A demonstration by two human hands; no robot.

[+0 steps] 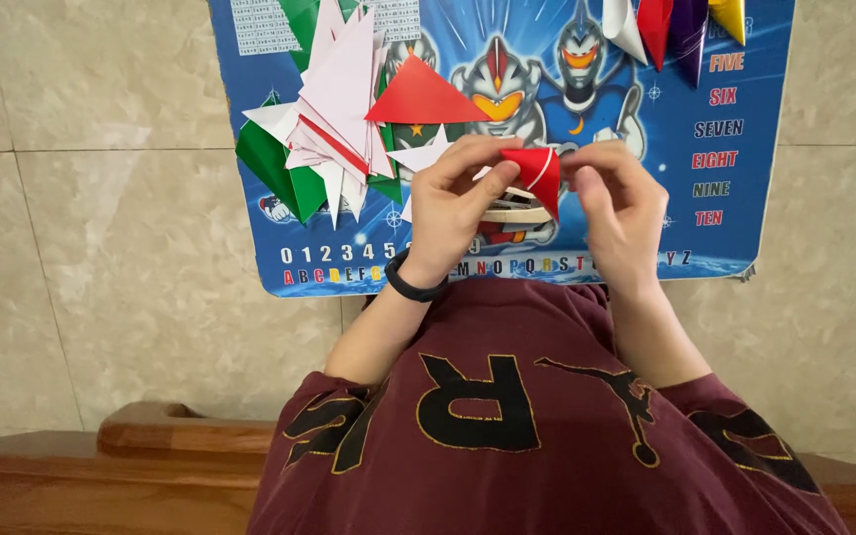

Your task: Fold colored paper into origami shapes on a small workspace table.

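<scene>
Both hands meet over a blue play mat (735,198) lying on a pale tiled floor (101,248). The left hand (453,213) and the right hand (621,203) pinch 1 small red folded paper (535,170) between them, its edge showing white; the fingers of each hand are closed narrowly on it, thumbs on the near side. The paper is held just above the middle of the mat, over the printed cartoon robot figures. A black wristband (410,282) sits on the left wrist.

To the left of the hands lies a loose pile of folded paper triangles (334,129), white, green and red-edged, overlapping so closely that the count cannot be told. 1 red triangle (423,97) rests on the pile's right side, just beside the left hand's fingers. At the mat's top right corner stand 4 folded paper pieces (671,25): 1 white, 1 red, 1 purple and 1 yellow, cut by the picture's edge and well apart from the hands.

Nothing lies between the hands and the held paper. The person's maroon shirt (547,426) fills the lower middle, and a brown wooden edge (101,466) runs along the lower left.
</scene>
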